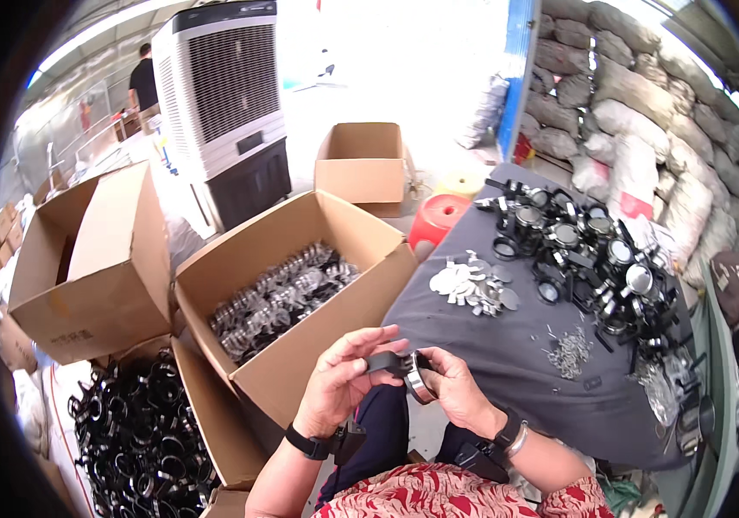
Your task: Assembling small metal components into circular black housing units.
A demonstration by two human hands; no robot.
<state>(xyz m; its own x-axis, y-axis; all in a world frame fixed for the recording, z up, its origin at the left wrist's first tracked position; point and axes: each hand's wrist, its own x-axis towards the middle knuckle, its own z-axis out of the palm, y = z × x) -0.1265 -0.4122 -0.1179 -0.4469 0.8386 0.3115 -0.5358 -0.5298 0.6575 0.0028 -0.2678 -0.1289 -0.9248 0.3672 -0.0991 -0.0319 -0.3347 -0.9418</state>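
My left hand [341, 377] pinches a small black plastic piece [384, 362] at chest height. My right hand [454, 388] grips a round silver metal ring [418, 381] that touches the black piece. Both hands meet above my lap, just off the near left corner of the grey table [508, 363]. Each wrist carries a black band. On the table lie a heap of flat silver discs [473, 283], a small pile of tiny metal bits [570, 350] and a big heap of black-and-silver round assemblies [590, 259].
An open cardboard box [300, 293] of shiny metal rings stands to my left. Below it, a box [141, 436] holds black plastic parts. More boxes [85, 259], an air cooler [223, 104], a red stool [438, 217], stacked sacks [646, 112] and a person [142, 78] far back surround me.
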